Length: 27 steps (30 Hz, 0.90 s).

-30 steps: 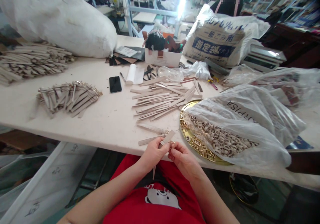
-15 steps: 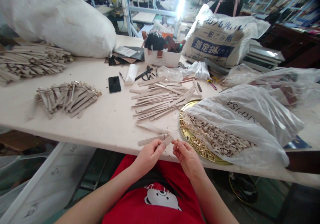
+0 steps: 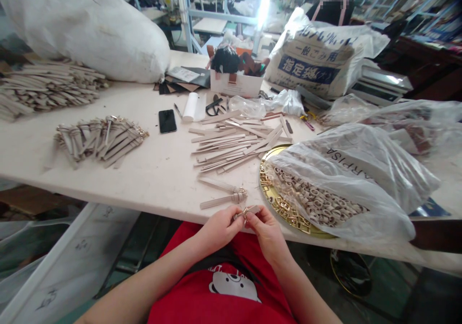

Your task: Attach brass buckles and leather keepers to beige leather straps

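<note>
Over the table's front edge, my left hand (image 3: 224,224) pinches a beige strap (image 3: 254,209) with a small gold buckle (image 3: 246,211) on it. My right hand (image 3: 264,222) closes its fingers on the strap's other end, beside the buckle. Two straps with buckles (image 3: 220,200) lie just beyond my hands. Farther back is a loose pile of flat beige strips (image 3: 231,146). Right of my hands a gold tray (image 3: 265,162) holds gold buckles (image 3: 288,213) and a plastic bag of beige loops (image 3: 317,194).
Buckled straps (image 3: 103,141) are heaped on the left, with more strips (image 3: 46,85) behind. A phone (image 3: 167,121), white roll (image 3: 193,107), scissors (image 3: 214,105) and white box (image 3: 236,83) stand farther back. Large sacks (image 3: 97,30) border the table (image 3: 162,179). A person (image 3: 332,6) is in the background.
My right hand has moved left and taken hold of the strap end. The gold buckle now shows on the strap between my hands. The view has shifted slightly.
</note>
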Each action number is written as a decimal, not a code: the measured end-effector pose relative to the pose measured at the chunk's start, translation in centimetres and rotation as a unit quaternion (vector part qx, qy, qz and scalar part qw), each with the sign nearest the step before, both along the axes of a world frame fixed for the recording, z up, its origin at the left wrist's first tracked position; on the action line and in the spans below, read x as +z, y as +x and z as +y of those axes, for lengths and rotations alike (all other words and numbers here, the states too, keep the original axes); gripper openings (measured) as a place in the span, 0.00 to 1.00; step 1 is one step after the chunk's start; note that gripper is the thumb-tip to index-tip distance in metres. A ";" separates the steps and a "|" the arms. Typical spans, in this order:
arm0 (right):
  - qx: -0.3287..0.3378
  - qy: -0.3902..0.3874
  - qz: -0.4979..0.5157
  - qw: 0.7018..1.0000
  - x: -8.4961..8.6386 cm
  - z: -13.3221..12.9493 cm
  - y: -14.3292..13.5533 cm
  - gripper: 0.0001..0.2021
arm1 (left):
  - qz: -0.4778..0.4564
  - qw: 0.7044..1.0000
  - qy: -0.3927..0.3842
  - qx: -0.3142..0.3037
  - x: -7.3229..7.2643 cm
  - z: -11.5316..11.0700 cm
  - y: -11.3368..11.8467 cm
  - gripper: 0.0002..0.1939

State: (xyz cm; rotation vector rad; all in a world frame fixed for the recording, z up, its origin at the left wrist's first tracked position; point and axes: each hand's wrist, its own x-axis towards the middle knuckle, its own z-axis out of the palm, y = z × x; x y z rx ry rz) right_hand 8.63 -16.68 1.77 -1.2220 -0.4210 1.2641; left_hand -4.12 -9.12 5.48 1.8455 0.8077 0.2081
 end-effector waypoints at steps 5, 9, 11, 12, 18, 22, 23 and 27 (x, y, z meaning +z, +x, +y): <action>-0.049 -0.007 0.006 0.999 -0.1 0.0 0.4 0.08 | 0.007 0.999 -0.054 0.003 -0.1 -0.3 -0.3 0.11; -0.007 -0.003 -0.049 0.999 0.4 0.1 -0.1 0.10 | -0.058 0.991 -0.115 0.036 -0.7 -0.3 -0.2 0.14; -0.003 0.001 -0.085 0.996 0.6 0.0 -0.5 0.10 | -0.073 0.984 -0.157 0.048 -1.0 -0.2 -0.1 0.15; -0.002 0.001 -0.104 0.995 0.7 0.0 -0.5 0.10 | -0.073 0.979 -0.183 0.052 -1.1 -0.2 0.0 0.16; 0.028 -0.006 -0.170 0.985 0.7 -0.1 -0.4 0.11 | -0.074 0.957 -0.272 0.065 -1.2 0.0 0.0 0.14; 0.037 -0.014 -0.186 0.982 0.6 -0.2 -0.4 0.13 | -0.090 0.958 -0.263 0.071 -1.5 0.2 0.0 0.11; 0.036 -0.012 -0.195 0.980 0.4 -0.2 -0.4 0.12 | -0.086 0.958 -0.262 0.074 -1.6 0.2 0.0 0.10; 0.008 0.006 -0.228 0.974 -0.3 -0.1 -0.8 0.09 | -0.059 0.965 -0.234 0.098 -1.9 0.0 0.2 0.08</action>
